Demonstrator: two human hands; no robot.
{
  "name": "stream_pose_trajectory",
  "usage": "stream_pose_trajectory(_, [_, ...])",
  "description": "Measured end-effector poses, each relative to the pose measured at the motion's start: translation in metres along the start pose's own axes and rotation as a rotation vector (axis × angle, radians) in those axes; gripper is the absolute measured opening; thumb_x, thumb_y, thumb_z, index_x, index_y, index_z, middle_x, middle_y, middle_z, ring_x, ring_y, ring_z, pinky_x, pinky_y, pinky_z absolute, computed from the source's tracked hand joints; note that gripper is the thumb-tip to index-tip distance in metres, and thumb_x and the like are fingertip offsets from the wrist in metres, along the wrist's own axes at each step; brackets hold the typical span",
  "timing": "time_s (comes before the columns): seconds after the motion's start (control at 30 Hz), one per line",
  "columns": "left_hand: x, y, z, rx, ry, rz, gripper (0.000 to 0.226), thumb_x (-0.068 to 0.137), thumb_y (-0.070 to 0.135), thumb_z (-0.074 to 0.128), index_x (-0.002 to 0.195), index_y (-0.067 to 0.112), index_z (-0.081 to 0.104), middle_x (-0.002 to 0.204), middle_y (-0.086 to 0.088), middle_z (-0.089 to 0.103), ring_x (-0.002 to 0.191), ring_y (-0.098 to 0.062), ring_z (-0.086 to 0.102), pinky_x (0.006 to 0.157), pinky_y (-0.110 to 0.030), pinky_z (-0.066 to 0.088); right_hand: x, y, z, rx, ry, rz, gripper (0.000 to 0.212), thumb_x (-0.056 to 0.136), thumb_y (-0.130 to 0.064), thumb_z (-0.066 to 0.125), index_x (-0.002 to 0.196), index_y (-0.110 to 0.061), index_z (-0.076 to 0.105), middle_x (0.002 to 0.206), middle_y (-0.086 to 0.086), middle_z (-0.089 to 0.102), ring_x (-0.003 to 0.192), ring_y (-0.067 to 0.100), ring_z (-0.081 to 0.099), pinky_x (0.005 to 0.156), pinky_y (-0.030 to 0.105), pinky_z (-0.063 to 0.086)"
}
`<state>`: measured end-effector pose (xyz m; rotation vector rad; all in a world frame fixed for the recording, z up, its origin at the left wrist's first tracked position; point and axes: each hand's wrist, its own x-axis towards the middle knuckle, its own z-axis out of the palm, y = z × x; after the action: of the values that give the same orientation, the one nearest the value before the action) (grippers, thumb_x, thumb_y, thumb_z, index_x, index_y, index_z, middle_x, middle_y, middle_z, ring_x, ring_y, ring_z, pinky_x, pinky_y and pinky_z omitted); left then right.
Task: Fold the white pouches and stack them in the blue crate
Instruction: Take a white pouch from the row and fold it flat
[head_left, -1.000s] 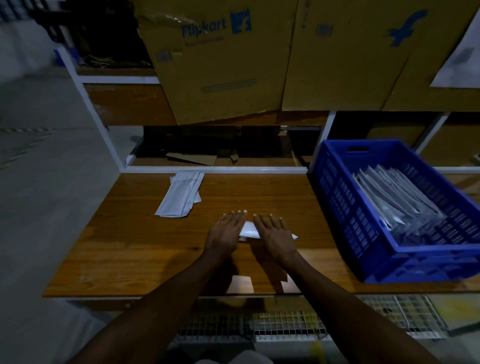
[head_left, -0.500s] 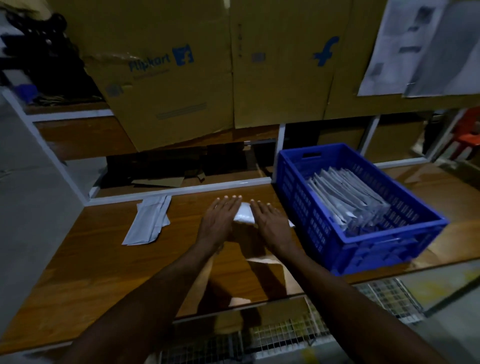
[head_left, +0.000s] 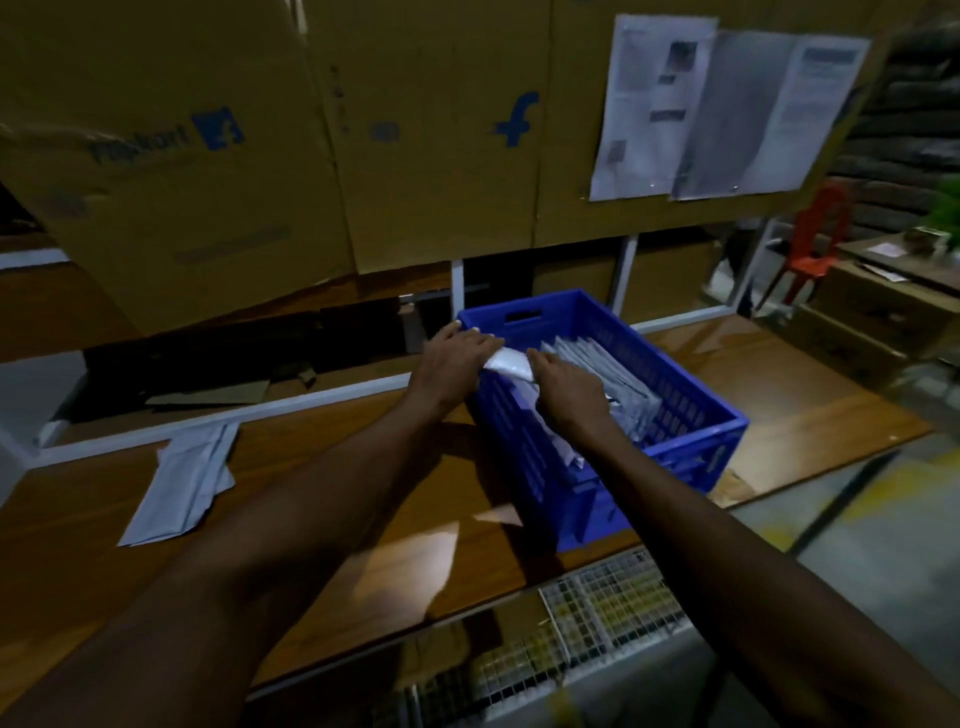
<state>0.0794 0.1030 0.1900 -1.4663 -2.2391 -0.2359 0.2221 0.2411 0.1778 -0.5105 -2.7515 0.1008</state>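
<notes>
A folded white pouch is held between both hands over the left rim of the blue crate. My left hand grips its left end just outside the crate's far left corner. My right hand grips its right end inside the crate. Several folded grey-white pouches lie stacked along the crate's floor. A small pile of unfolded white pouches lies on the wooden table at the left.
Large brown cardboard boxes hang over the back of the table. Printed papers are pinned at upper right. A white shelf frame runs behind the table. A wire mesh rack sits below the front edge. A red chair stands far right.
Both hands lifted the folded pouch off the table and carried it right to the crate's left rim. The view swung right.
</notes>
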Motion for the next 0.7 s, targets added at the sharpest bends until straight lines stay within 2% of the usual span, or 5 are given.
stream_pose_trajectory(0.17, [0.058,0.007,0.014,-0.002,-0.112,0.137,0.045,0.085,0.011,0.065,0.128,0.024,0.065,0.129,0.000,0.066,0.120,-0.022,0.059,0.113,-0.045,0.030,0.011,0.038,0.000,0.066,-0.090,0.089,0.036,0.090,-0.010,0.058,0.125,-0.012,0.049,0.133,0.012,0.046,0.088,0.037,0.059,0.062,0.040,0.039])
stream_pose_trajectory(0.27, [0.088,0.005,0.030,-0.004,-0.173,0.208,0.040,0.085,0.011,0.064,0.123,0.025,0.068,0.124,-0.002,0.066,0.109,-0.028,0.061,0.105,-0.040,0.032,0.023,0.051,0.006,0.109,-0.153,0.170,0.020,0.094,-0.015,0.056,0.113,-0.013,0.051,0.116,0.011,0.046,0.074,0.031,0.049,0.063,0.040,0.040])
stream_pose_trajectory(0.43, [0.128,-0.005,0.060,-0.023,-0.393,0.304,0.035,0.086,0.019,0.069,0.120,0.029,0.067,0.118,0.005,0.068,0.110,-0.024,0.058,0.095,-0.035,0.035,0.045,0.065,0.027,0.216,-0.260,0.293,0.027,0.089,-0.022,0.061,0.112,-0.009,0.062,0.105,0.016,0.063,0.090,0.036,0.062,0.071,0.039,0.052])
stream_pose_trajectory(0.57, [0.154,-0.011,0.094,-0.039,-0.595,0.295,0.038,0.084,0.019,0.073,0.119,0.030,0.067,0.113,0.002,0.070,0.105,-0.024,0.061,0.088,-0.036,0.049,0.055,0.068,0.056,0.306,-0.402,0.342,0.038,0.086,-0.029,0.069,0.115,-0.005,0.065,0.108,0.020,0.067,0.098,0.036,0.064,0.072,0.036,0.047])
stream_pose_trajectory(0.7, [0.167,-0.010,0.135,-0.002,-0.687,0.309,0.040,0.077,0.027,0.076,0.116,0.035,0.068,0.117,-0.003,0.069,0.108,-0.030,0.062,0.089,-0.036,0.051,0.058,0.070,0.084,0.317,-0.441,0.421,0.039,0.082,-0.035,0.073,0.107,-0.006,0.066,0.107,0.019,0.068,0.097,0.035,0.065,0.071,0.035,0.048])
